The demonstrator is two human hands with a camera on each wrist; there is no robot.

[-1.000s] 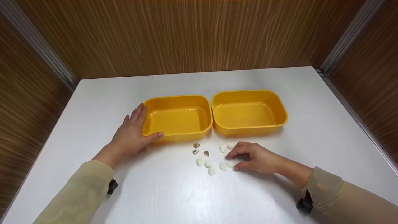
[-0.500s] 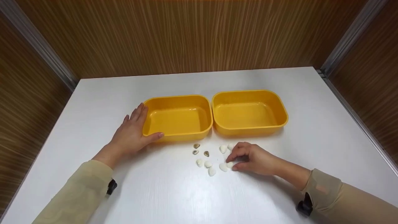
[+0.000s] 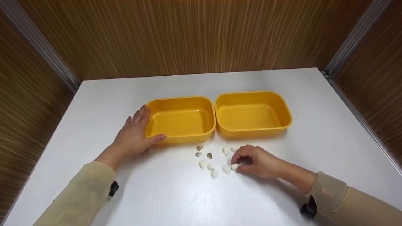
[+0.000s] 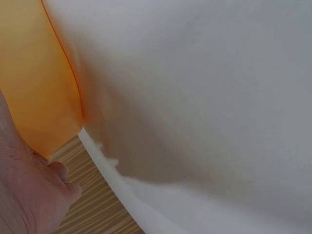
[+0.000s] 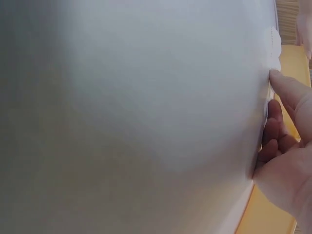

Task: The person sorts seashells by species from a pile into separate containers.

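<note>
My right hand [image 3: 259, 161] pinches a small white seashell [image 3: 234, 167] between thumb and index finger, low over the white table. Just left of it lies another white shell [image 3: 226, 169], and two more sit behind the fingers, one partly covered by them. A cluster of three white shells [image 3: 211, 166] lies farther left, with three brown shells [image 3: 209, 155] behind it. My left hand [image 3: 132, 133] rests on the left yellow container [image 3: 179, 138], its fingers straight along the left side and its thumb over the front rim. In the left wrist view the palm [image 4: 29, 190] shows beside the container wall.
A second yellow container [image 3: 254, 133] stands directly right of the first, their sides nearly meeting. Wood-grain panels [image 3: 201, 37] enclose the table [image 3: 163, 194] at the back and both sides.
My right fingertips have closed in on a white shell and now pinch it. The left hand and both containers hold their places.
</note>
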